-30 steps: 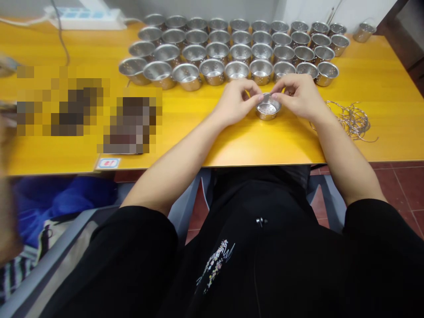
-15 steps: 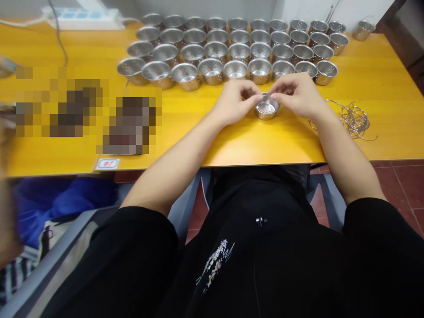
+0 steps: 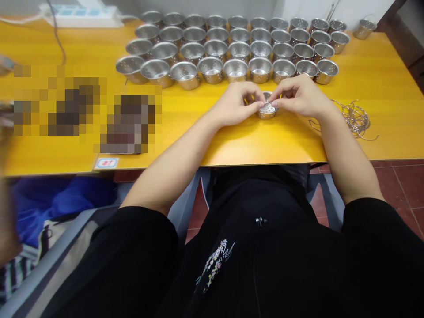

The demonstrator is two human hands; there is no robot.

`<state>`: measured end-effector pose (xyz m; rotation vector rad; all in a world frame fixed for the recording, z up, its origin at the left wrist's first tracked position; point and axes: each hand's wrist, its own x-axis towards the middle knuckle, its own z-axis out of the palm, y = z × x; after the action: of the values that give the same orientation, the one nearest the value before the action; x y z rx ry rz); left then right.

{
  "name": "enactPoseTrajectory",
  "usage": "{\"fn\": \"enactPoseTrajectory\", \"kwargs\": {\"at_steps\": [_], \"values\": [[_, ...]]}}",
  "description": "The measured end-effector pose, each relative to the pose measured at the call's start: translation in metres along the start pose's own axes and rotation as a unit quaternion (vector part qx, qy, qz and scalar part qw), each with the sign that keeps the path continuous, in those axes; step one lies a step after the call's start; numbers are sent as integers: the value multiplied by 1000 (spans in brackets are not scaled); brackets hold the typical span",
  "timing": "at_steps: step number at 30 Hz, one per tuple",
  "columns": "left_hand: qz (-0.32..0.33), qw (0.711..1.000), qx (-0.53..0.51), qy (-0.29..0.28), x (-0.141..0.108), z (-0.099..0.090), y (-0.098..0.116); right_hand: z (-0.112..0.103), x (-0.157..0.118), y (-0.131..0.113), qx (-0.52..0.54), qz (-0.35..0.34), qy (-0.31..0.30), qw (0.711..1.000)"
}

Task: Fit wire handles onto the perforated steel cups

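A small perforated metal cup (image 3: pixel 266 114) stands on the yellow table, below my hands. My left hand (image 3: pixel 236 104) comes from the left, thumb and forefinger pinched over the cup's opening. From the right, my right hand (image 3: pixel 298 98) pinches in the same way, and the fingertips of both nearly meet. Whatever lies between the fingertips is too small or hidden to make out. The fingers cover part of the cup's rim. Beside my right forearm lies a tangle of thin bent wires (image 3: pixel 356 118).
Rows of similar perforated cups (image 3: pixel 212 73) line the back. One cup with a thin wire handle (image 3: pixel 364 30) stands apart at the far right. A power strip (image 3: pixel 82 17) sits at back left. Blurred-out items (image 3: pixel 127 126) lie left; another person's arm (image 3: pixel 8 221) shows at the left edge.
My fingertips have come closer together and slightly lower, from the far rim to over the middle of the cup. The cup looks almost unmoved.
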<state>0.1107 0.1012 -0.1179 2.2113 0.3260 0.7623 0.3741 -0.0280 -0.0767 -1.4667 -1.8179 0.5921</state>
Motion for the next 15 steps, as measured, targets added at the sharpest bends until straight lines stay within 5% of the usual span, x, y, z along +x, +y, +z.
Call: {"fn": "enactPoseTrajectory", "kwargs": {"at_steps": [9,15], "values": [[-30,997,5,69,8,13,-18,15,6,0,9,10,68,998],[-26,997,28,67,8,5,-14,13,5,-1,-12,17,63,998]]}}
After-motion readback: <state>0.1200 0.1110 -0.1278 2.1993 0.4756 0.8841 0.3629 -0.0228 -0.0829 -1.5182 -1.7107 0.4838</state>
